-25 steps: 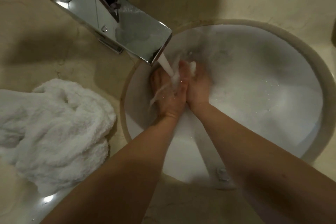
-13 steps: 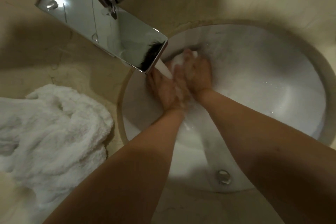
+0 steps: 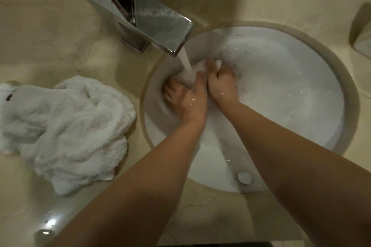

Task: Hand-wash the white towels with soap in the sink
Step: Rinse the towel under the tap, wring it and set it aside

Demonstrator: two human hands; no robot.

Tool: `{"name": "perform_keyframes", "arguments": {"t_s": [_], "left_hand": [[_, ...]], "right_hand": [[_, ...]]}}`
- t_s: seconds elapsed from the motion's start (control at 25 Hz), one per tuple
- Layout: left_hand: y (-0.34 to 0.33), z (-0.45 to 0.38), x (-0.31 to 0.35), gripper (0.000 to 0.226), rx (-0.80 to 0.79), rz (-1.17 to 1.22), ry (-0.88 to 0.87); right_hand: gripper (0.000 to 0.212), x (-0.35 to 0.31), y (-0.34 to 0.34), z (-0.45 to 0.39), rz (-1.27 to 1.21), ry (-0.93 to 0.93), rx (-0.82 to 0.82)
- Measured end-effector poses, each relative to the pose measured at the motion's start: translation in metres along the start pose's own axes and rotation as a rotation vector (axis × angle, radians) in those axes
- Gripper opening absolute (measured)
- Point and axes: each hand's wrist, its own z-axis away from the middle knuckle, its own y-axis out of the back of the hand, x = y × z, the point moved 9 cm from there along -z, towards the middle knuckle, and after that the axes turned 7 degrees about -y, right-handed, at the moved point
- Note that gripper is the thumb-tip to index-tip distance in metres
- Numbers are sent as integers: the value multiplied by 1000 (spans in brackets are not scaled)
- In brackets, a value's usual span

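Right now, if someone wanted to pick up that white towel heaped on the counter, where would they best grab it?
Probably the raised fold at the towel's top, on the side nearest the sink. It lies crumpled, with thick ridges that fingers could close round from above. The left hand is nearer, but both it and the right hand are busy with white cloth under the tap.
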Motion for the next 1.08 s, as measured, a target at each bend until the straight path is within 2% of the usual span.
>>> {"name": "perform_keyframes", "arguments": {"t_s": [0.08, 0.16, 0.24, 0.4, 0.48, 0.56, 0.72, 0.84, 1.0, 1.08], "left_hand": [[-13, 13, -22, 108, -260, 77, 365], [-20, 20, -24, 121, -406, 166, 479], [-13, 15, -24, 119, -392, 259, 432], [8, 10, -15, 81, -281, 421, 172], [25, 4, -4, 70, -229, 451, 30], [34, -5, 2, 65, -208, 435, -89], [28, -15, 7, 44, -202, 323, -219], [24, -15, 15, 45, -228, 298, -260], [6, -10, 14, 66, -310, 267, -228], [-4, -7, 10, 67, -374, 346, -153]], "right_hand": [[33, -3, -1, 6, 11, 67, 9], [31, -7, -6, 15, 1, 105, -20], [29, -9, -10, 21, -119, 98, -49], [20, -16, -1, 30, -210, 49, -90], [14, -15, 0, 30, -267, 20, -116], [24, -15, -2, 32, -304, 15, -146], [36, -11, -6, 22, -162, 16, -138], [40, -13, 0, 18, -96, 17, -101], [43, -21, -11, 23, 10, 95, -157], [56, -29, -14, 24, 192, 205, -55]]}}
